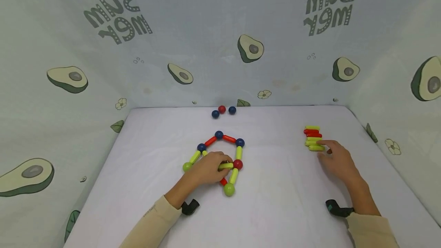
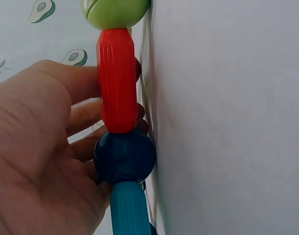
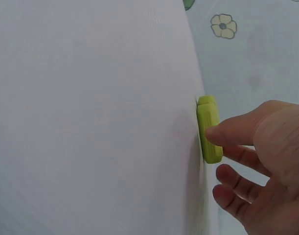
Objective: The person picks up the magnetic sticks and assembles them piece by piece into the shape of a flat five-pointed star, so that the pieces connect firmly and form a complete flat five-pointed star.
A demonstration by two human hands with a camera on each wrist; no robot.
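My left hand [image 1: 210, 167] pinches a yellow-green rod [image 1: 225, 166] whose end meets a red ball [image 1: 237, 164]. That ball belongs to a frame of rods and balls lying on the table. In the left wrist view, a red rod [image 2: 117, 81] joins a green ball [image 2: 116, 12] to a dark blue ball [image 2: 125, 156] in front of the left fingers. A light blue rod [image 2: 129, 208] extends from the blue ball. At the right, my right hand [image 1: 339, 163] has its fingertips at the near yellow-green rods [image 1: 316, 148]; its thumb overlaps a yellow-green rod [image 3: 209, 129] in the right wrist view.
Behind the frame lie two dark blue balls [image 1: 215, 114] and a red ball [image 1: 222, 109]. Red rods [image 1: 312, 135] lie in the row of loose rods at the right. The white table [image 1: 275, 202] meets a patterned cloth [image 1: 213, 49] at its back edge.
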